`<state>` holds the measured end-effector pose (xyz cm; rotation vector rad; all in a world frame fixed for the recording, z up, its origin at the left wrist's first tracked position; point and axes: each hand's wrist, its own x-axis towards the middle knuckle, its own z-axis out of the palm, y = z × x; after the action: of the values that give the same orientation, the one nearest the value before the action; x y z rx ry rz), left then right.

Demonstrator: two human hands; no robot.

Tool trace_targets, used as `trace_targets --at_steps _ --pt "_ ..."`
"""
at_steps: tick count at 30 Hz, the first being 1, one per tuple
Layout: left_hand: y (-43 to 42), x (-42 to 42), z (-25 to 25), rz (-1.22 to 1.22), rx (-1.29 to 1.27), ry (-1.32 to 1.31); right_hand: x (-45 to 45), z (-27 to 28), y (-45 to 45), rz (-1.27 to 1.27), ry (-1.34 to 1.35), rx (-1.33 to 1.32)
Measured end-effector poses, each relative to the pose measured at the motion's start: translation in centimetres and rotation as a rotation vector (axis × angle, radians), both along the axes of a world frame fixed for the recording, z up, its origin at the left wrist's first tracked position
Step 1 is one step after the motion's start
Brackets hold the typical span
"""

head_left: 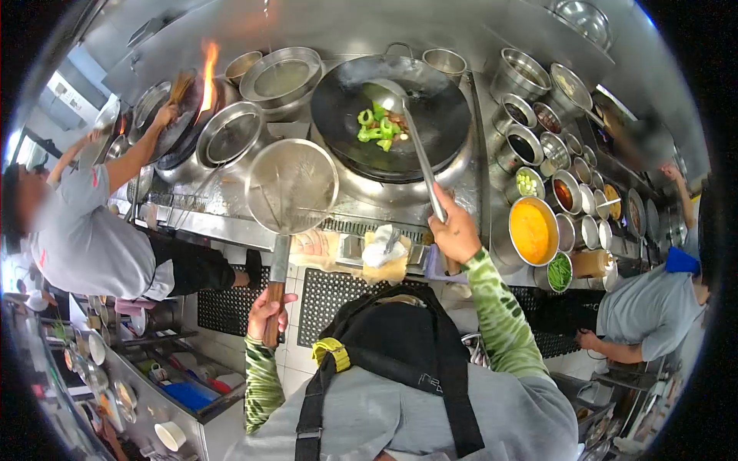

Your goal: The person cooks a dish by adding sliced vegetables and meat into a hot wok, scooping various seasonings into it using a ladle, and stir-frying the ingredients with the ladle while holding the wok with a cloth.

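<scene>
On my feed, my left fingers (pixel 272 310) are curled closed around the brown wooden handle of a round, fine-mesh metal strainer (pixel 292 184), which lies ahead of them, and my right fingers (pixel 441 217) are wrapped snugly around the long, smooth steel shaft of a ladle (pixel 419 150). Ahead and left of those right fingers, the broad, dark, curved wok (pixel 346 100) holds glossy, bright-green vegetables (pixel 374 132) at the ladle's rounded bowl. The metal counter (pixel 219 201) looks wet; a flame (pixel 208 77) rises beyond my left fingers, and a pot of orange liquid (pixel 533 230) sits right of my right fingers.
</scene>
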<state>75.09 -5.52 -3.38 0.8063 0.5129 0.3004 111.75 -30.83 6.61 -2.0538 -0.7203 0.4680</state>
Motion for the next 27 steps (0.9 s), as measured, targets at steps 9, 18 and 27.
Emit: trace_targets --at_steps 9,18,27 --pt "4.9 1.5 -5.7 -0.14 -0.092 0.042 -2.3 -1.2 1.6 -0.162 0.251 0.219" --pt "10.8 5.1 -0.8 -0.413 1.52 0.554 -5.9 2.7 -2.1 -0.303 0.268 0.523" --pt "1.8 14.4 7.3 -0.34 1.229 0.197 -3.8 1.0 -15.9 -0.675 0.042 0.485"
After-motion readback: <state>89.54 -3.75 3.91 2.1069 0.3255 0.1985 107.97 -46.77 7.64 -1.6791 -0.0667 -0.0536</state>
